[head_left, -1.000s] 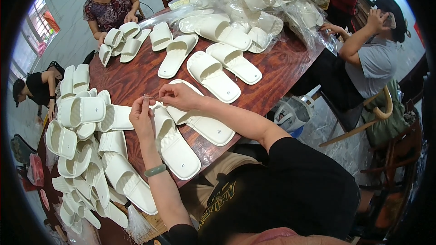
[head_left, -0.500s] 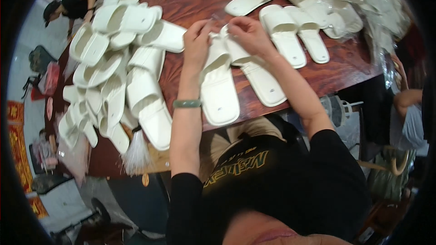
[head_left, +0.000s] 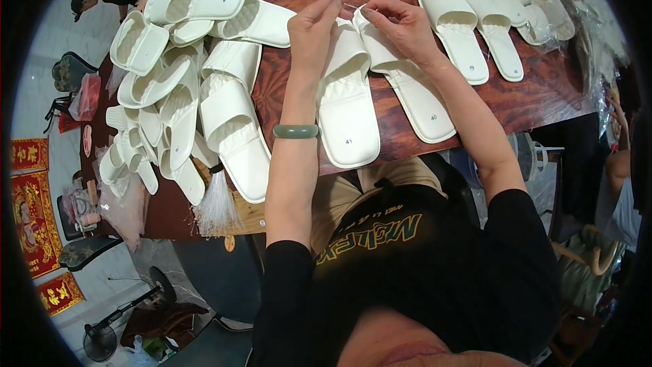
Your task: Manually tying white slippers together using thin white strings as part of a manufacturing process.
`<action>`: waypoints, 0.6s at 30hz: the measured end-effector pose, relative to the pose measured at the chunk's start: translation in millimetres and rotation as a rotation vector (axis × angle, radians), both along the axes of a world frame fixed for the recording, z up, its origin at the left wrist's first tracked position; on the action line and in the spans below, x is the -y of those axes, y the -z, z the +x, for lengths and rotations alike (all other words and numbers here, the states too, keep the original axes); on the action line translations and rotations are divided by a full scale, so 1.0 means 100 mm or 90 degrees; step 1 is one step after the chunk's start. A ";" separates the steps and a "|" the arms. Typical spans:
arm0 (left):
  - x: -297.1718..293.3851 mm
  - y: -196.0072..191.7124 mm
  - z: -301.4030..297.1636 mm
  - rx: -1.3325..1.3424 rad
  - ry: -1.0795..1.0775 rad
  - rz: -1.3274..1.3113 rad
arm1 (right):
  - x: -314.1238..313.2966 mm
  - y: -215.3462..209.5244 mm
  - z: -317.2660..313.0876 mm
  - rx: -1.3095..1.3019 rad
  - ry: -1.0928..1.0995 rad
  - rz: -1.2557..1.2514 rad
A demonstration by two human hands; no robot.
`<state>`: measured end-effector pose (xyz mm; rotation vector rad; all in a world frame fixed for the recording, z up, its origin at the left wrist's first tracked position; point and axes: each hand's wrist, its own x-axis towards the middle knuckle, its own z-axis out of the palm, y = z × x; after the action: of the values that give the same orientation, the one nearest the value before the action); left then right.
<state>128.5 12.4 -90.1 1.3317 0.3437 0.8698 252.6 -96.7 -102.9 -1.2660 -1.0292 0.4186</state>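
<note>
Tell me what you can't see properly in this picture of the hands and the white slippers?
- Head view: whatever the left hand and right hand pinch between them is too thin to make out.
- The toe ends of the two white foam slippers under the hands are covered by the fingers.
- The lower slippers in the white slipper pile are hidden by those on top.
- The clear plastic bags blur into the dark rim.

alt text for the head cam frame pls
A person's left hand and right hand pinch the straps of two white slippers side by side on a dark wooden table; a heap of slippers lies to the left.
</note>
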 end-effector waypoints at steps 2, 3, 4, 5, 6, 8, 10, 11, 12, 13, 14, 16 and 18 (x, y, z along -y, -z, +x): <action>0.01 -0.01 0.00 0.011 0.005 -0.012 | 0.01 -0.01 -0.02 0.079 0.029 -0.011; 0.02 -0.01 0.00 0.008 0.008 -0.012 | 0.02 -0.02 -0.02 0.077 0.032 -0.012; 0.02 -0.02 0.00 0.004 0.010 -0.009 | 0.03 -0.04 -0.04 0.097 0.050 -0.014; 0.02 -0.02 0.01 -0.001 0.011 -0.005 | 0.03 -0.04 -0.05 0.118 0.069 -0.016; 0.01 -0.01 0.01 -0.003 0.014 -0.005 | 0.03 -0.04 -0.05 0.116 0.072 -0.016; 0.01 0.01 0.01 0.001 0.033 -0.006 | 0.01 -0.03 -0.03 0.114 0.087 0.021; 0.01 0.00 0.00 0.002 0.053 -0.014 | -0.01 -0.02 -0.04 0.106 0.089 0.018; 0.01 0.00 0.00 0.004 0.070 -0.022 | -0.01 -0.02 -0.04 0.100 0.088 0.016; 0.01 0.01 0.00 0.004 0.072 -0.022 | -0.01 -0.02 -0.03 0.100 0.090 0.015; 0.01 0.02 0.00 0.010 0.088 -0.022 | 0.00 -0.02 -0.02 0.094 0.092 -0.010; 0.00 0.03 0.00 0.015 0.103 -0.022 | 0.00 -0.01 -0.02 0.088 0.094 -0.036; 0.00 0.02 -0.01 0.006 0.104 -0.021 | 0.00 0.01 0.00 0.081 0.094 -0.036; 0.01 0.02 0.00 -0.003 0.104 -0.019 | 0.00 0.02 0.01 0.075 0.093 -0.035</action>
<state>128.2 11.5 -92.0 1.3154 0.2470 0.7222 253.8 -96.4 -104.6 -1.4197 -1.0216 0.2639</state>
